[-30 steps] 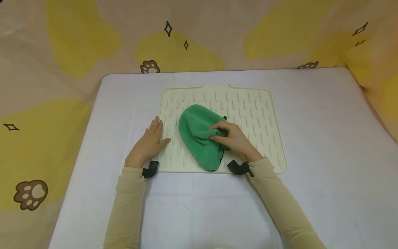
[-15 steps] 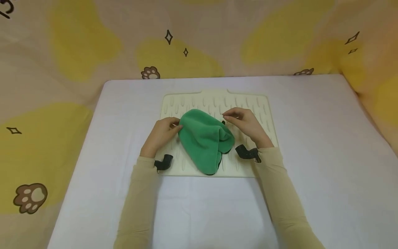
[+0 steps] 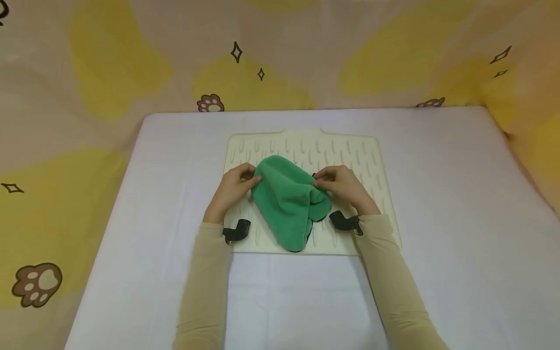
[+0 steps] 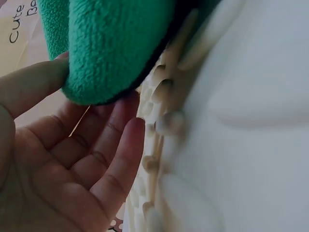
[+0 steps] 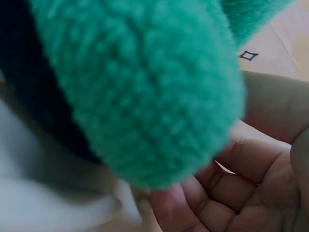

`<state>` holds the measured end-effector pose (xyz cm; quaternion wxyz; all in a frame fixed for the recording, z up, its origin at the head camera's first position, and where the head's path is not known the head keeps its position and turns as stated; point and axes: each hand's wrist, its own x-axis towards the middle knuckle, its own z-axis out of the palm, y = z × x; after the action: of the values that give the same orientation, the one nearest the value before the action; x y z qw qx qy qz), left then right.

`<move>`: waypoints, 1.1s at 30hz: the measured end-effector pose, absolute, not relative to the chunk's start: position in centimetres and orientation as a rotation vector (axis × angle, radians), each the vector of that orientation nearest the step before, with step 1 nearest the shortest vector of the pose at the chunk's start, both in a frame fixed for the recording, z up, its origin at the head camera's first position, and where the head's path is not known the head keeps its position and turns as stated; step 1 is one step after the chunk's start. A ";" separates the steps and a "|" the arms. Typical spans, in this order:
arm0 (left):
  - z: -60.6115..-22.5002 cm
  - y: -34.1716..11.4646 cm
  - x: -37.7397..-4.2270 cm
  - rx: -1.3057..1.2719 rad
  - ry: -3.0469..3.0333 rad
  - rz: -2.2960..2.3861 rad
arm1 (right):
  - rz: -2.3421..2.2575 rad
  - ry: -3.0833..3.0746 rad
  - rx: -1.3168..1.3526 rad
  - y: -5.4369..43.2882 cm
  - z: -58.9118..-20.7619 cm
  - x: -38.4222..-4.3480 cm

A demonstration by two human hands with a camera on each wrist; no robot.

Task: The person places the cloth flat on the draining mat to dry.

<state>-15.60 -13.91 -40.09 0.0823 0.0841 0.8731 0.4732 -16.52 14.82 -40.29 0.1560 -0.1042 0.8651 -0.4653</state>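
A crumpled green plush cloth with a dark edge lies on a cream mat with raised ridges. In the head view my left hand pinches the cloth's left edge. The left wrist view shows the thumb over the folded green cloth and the fingers beneath it. On the other side my right hand pinches the cloth near its upper right edge. Close up in the right wrist view, the cloth covers part of the right fingertips; a dark underside shows at the left.
The mat lies on a white table. A patterned curtain with yellow patches and paw prints hangs behind and beside the table. Each wrist carries a small black device, one at the left cuff and one at the right cuff.
My left hand has moved right from the mat's left edge and taken hold of the cloth. The right hand let go of the fold, moved off, then came back to the cloth's upper right edge.
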 end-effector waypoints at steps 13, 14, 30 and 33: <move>-39.7 -13.4 -15.7 0.203 2.611 1.442 | -1.513 2.444 -0.351 16.9 -40.2 -16.8; -39.7 -13.3 -15.7 0.203 2.603 1.444 | -1.524 2.439 -0.349 17.2 -40.2 -16.8; -39.5 -12.7 -15.3 0.220 2.425 1.403 | -1.688 2.440 -0.147 20.3 -39.7 -16.4; -39.5 -12.8 -15.2 0.241 2.401 1.368 | -1.730 2.443 -0.106 20.7 -39.6 -16.4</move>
<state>-15.17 -12.75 -39.50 0.1827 0.0855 0.8510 0.4850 -16.37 20.74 -39.61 0.0728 -0.0352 0.8134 -0.5760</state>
